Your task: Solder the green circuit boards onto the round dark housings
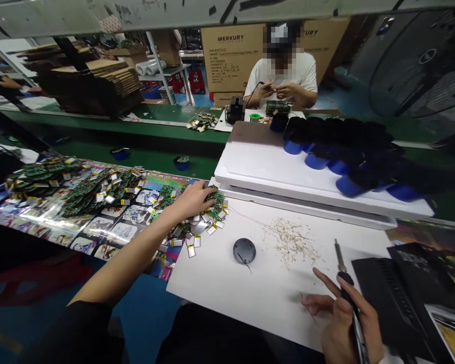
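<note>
My left hand (197, 198) reaches onto a pile of green circuit boards (216, 212) with small silver batteries, its fingers curled over the boards at the pile's upper right. Whether a board is gripped is hard to make out. In my right hand (345, 318), at the lower right, is a soldering iron (348, 283) with its tip pointing up and away. Between the hands, a round black housing (244, 251) with a thin wire lies on the white board (220, 273). Brownish crumbs (291, 242) are scattered to the right of the housing.
White foam slabs (265, 172) behind the work board carry several blue-and-black cups (316, 161). More circuit boards (98, 189) lie in heaps at the left. Across the green conveyor (155, 146) sits a person (307, 76) in a white shirt. Black sheets (382, 293) lie at the right.
</note>
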`<state>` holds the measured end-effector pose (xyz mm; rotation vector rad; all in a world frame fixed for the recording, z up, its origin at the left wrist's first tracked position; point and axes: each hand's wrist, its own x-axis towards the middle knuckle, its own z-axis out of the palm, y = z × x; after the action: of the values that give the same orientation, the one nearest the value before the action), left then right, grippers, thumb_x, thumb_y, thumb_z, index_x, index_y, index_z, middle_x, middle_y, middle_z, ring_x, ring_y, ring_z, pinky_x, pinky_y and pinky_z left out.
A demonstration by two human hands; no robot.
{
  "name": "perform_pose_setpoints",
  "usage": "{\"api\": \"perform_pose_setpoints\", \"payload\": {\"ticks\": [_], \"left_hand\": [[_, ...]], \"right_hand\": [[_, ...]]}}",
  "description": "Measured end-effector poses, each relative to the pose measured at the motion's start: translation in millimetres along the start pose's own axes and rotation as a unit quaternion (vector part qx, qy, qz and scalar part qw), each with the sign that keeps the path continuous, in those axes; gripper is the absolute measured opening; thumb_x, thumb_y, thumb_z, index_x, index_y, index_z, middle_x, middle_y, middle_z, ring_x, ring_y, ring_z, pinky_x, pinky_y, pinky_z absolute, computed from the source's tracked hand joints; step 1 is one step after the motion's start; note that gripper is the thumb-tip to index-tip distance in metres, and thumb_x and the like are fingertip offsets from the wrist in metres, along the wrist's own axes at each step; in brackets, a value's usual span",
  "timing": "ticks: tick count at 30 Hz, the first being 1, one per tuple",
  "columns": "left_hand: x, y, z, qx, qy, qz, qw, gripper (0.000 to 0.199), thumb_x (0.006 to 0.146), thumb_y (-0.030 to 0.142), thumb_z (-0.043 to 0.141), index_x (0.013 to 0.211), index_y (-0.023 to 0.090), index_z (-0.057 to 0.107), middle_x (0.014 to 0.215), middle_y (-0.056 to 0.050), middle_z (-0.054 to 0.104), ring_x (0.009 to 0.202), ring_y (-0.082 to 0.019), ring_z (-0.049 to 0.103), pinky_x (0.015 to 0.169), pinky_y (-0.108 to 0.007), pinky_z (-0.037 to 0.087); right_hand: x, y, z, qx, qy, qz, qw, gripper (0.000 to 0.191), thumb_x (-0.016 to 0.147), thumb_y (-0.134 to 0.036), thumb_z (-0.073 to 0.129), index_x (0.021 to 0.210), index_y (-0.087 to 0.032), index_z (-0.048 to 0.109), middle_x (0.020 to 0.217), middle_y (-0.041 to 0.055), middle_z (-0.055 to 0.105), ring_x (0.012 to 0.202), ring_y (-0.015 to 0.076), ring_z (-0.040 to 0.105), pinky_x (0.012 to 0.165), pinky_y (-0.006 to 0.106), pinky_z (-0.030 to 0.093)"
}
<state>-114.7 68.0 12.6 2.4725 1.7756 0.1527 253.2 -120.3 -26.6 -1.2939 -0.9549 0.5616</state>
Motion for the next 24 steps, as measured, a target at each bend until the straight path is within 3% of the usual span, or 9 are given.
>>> {"api": "perform_pose_setpoints", "payload": {"ticks": [7, 12, 18, 24], "left_hand": [[18, -10, -21.7, -0.046, -0.071, 0.061, 0.995, 0.041, 0.095, 0.050, 0.068, 0.120, 0.020, 0.079, 0.124, -0.015, 0.062, 0.121, -0.036, 0.060, 0.105, -0.046, 0.049], [14, -6, -19.3, -0.103, -0.072, 0.095, 0.988, 0.022, 0.095, 0.039, 0.067, 0.100, 0.020, 0.077, 0.123, -0.012, 0.068, 0.124, -0.033, 0.062, 0.108, -0.041, 0.047], [10, 1, -7.5, -0.080, -0.050, 0.054, 0.994, 0.031, 0.106, 0.040, 0.056, 0.121, 0.017, 0.071, 0.117, -0.012, 0.074, 0.111, -0.031, 0.068, 0.095, -0.039, 0.050], [9, 11, -14.0, -0.002, -0.049, 0.013, 0.999, 0.040, 0.101, 0.042, 0.065, 0.130, 0.014, 0.072, 0.127, -0.019, 0.069, 0.125, -0.040, 0.062, 0.103, -0.049, 0.044]], "right_hand": [[-5, 2, 11, 0.003, -0.064, -0.057, 0.996, 0.020, 0.106, -0.035, 0.063, 0.113, -0.019, 0.072, 0.102, 0.0098, 0.085, 0.054, 0.0156, 0.071, 0.047, 0.030, 0.055], [-9, 0, 16, -0.011, -0.088, -0.082, 0.993, 0.016, 0.105, -0.026, 0.062, 0.118, -0.021, 0.072, 0.103, 0.0062, 0.084, 0.059, 0.0139, 0.071, 0.051, 0.029, 0.057], [-8, -3, 24, -0.034, -0.111, -0.105, 0.988, 0.019, 0.104, -0.020, 0.062, 0.119, -0.023, 0.071, 0.108, 0.0054, 0.084, 0.060, 0.0121, 0.070, 0.053, 0.028, 0.057], [-9, -2, 27, -0.050, -0.120, -0.121, 0.984, 0.019, 0.102, -0.018, 0.064, 0.118, -0.023, 0.071, 0.108, 0.0053, 0.084, 0.060, 0.0118, 0.070, 0.055, 0.028, 0.058]]}}
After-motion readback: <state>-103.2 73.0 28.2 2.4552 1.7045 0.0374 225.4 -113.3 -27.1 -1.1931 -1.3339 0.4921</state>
